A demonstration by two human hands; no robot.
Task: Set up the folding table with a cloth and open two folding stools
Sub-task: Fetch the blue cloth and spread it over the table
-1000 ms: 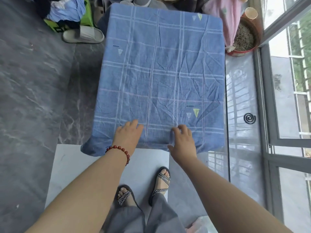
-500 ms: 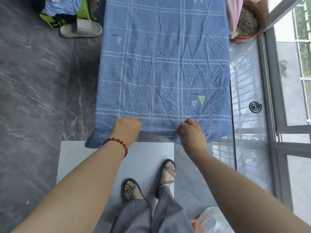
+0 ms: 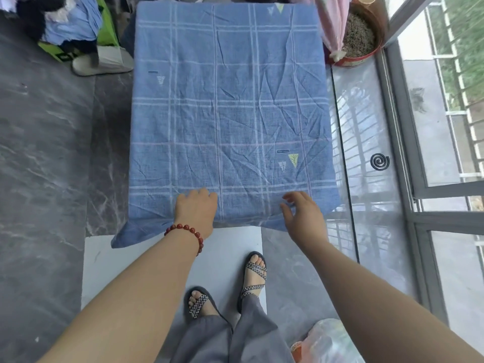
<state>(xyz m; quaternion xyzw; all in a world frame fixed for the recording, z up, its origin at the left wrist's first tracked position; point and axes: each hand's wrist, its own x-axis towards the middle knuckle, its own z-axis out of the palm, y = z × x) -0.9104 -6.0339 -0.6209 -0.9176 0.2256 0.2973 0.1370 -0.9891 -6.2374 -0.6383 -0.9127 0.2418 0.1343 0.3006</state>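
A blue checked cloth (image 3: 230, 113) covers the whole folding table, so the table top is hidden. Its near edge hangs down, lower at the near left corner (image 3: 123, 237). My left hand (image 3: 196, 210), with a red bead bracelet on the wrist, sits on the near edge with its fingers curled down into the cloth. My right hand (image 3: 301, 218) hovers at the same edge further right, with spread fingers that hold nothing. No folding stool is in view.
My sandalled feet stand on a white board (image 3: 125, 260) before the table. A green bag of clothes (image 3: 65, 35) and a slipper (image 3: 104, 64) lie at far left. A pot (image 3: 358, 40), a mosquito coil (image 3: 379, 161) and the window frame (image 3: 408, 153) are to the right. A plastic bag (image 3: 327, 341) lies near my right foot.
Both hands slid from flat on the cloth back to its near edge and curled onto it. My right hand has since let go and spread its fingers.
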